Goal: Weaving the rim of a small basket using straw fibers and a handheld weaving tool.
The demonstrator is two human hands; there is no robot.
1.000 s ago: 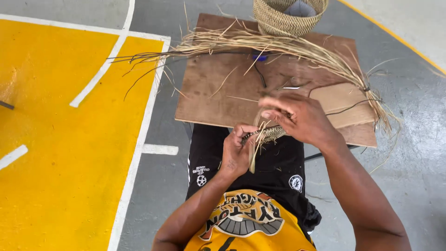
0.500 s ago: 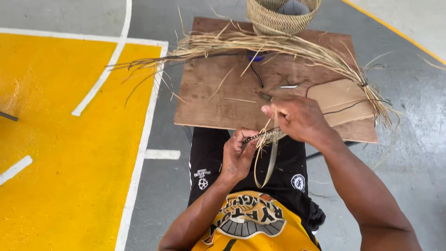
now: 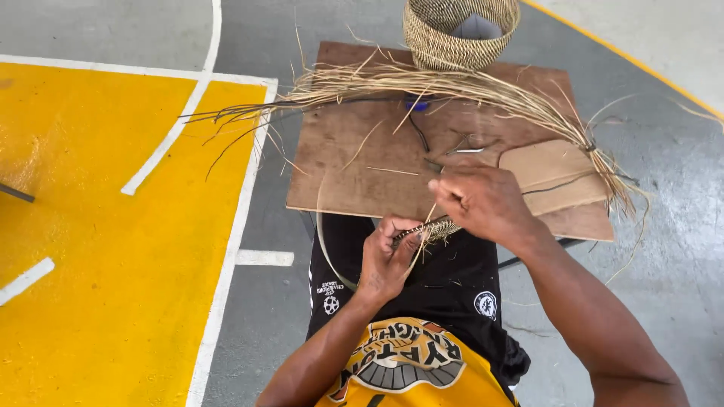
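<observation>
While pinched, woven coil (image 3: pixel 436 228), between left hand (image 3: pixel 386 260), right hand (image 3: pixel 483 202)

Tan woven basket (image 3: pixel 452 41), grey cloth inside. Pale straw bundle (image 3: pixel 452 87), dark tips at left. Brown plywood board (image 3: pixel 354 162). Floor (image 3: pixel 98 264) yellow with white lines, grey elsewhere. Black shorts (image 3: pixel 452 283), white emblems; yellow shirt (image 3: pixel 415 373), black print.

I see my left hand (image 3: pixel 388 260) pinching a small coiled weave (image 3: pixel 434 228) over my lap, while my right hand (image 3: pixel 483 202) grips a pale fibre strand (image 3: pixel 326 249) just above it. Beyond lie a brown board (image 3: pixel 354 162), loose straw (image 3: pixel 452 87) and a woven basket (image 3: pixel 445 45).
</observation>
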